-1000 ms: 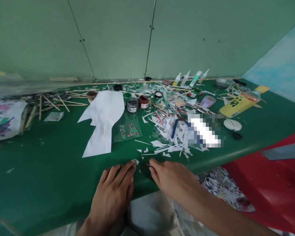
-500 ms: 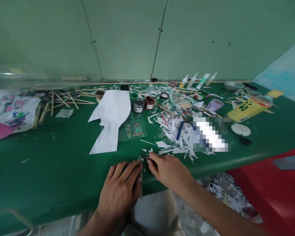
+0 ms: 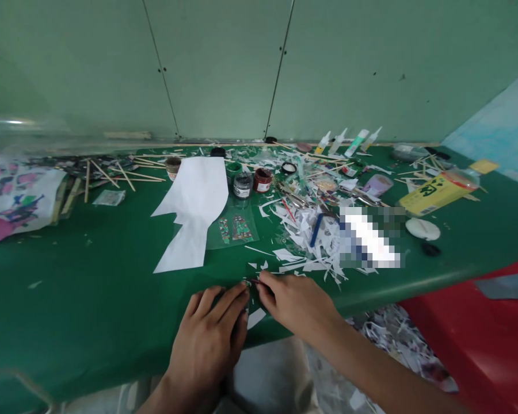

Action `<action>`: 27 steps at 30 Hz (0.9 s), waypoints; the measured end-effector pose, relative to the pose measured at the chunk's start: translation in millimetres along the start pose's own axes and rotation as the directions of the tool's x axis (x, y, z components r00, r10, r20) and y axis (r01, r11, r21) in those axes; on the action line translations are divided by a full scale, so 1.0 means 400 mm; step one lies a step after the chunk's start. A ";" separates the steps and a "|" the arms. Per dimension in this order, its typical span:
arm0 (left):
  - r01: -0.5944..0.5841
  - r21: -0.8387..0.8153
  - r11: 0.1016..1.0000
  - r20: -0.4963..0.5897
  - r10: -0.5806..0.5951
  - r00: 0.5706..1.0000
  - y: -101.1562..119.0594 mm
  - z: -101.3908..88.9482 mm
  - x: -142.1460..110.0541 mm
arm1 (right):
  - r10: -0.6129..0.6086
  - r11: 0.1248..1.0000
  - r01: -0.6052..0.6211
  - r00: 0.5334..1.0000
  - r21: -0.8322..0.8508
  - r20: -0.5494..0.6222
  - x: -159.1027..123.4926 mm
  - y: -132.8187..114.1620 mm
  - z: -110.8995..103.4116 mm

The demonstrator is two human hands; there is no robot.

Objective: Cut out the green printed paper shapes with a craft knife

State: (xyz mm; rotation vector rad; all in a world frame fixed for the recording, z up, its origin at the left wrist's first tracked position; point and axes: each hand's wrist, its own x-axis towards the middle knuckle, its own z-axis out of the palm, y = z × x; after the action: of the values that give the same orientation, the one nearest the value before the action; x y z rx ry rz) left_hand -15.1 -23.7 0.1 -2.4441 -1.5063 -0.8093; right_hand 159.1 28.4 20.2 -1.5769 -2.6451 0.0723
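My left hand (image 3: 209,339) lies on the green table (image 3: 90,287) near its front edge, fingers together, their tips pressing a small patterned paper piece (image 3: 244,283). My right hand (image 3: 297,305) is right beside it, fingers pinched on a thin dark tool (image 3: 254,281) whose tip meets that small piece. A white paper scrap (image 3: 255,317) shows between the two hands at the table edge.
A large cut white sheet (image 3: 196,207) lies ahead, with a clear sheet of patterned pieces (image 3: 235,228) beside it. Further right are paper shreds (image 3: 311,236), small paint jars (image 3: 252,183), glue tubes (image 3: 347,140), a yellow bottle (image 3: 435,192) and wooden sticks (image 3: 112,172). A red chair (image 3: 479,339) stands right.
Both hands came closer together at the small paper piece. The right hand's tool tip now touches it. The view shifted slightly.
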 end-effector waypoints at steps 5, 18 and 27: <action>0.000 0.024 1.000 0.003 0.000 1.000 0.001 -0.001 0.000 | -0.009 0.999 0.010 1.000 -0.053 0.018 0.003 -0.004 -0.010; -0.039 0.084 0.996 0.039 0.035 0.999 0.004 -0.009 0.006 | 0.072 0.994 -0.062 0.991 -0.094 0.111 -0.042 -0.017 -0.014; -0.015 0.106 0.994 -0.024 0.017 1.000 0.009 0.003 -0.001 | 0.122 0.992 -0.124 0.987 0.019 0.107 -0.030 0.005 -0.043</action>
State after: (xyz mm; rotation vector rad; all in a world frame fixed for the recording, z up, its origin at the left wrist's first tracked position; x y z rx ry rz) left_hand -11.7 -25.3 -0.5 -2.3580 -1.4794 -0.7349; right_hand 167.8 19.0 36.6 -1.7739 -2.6081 0.2003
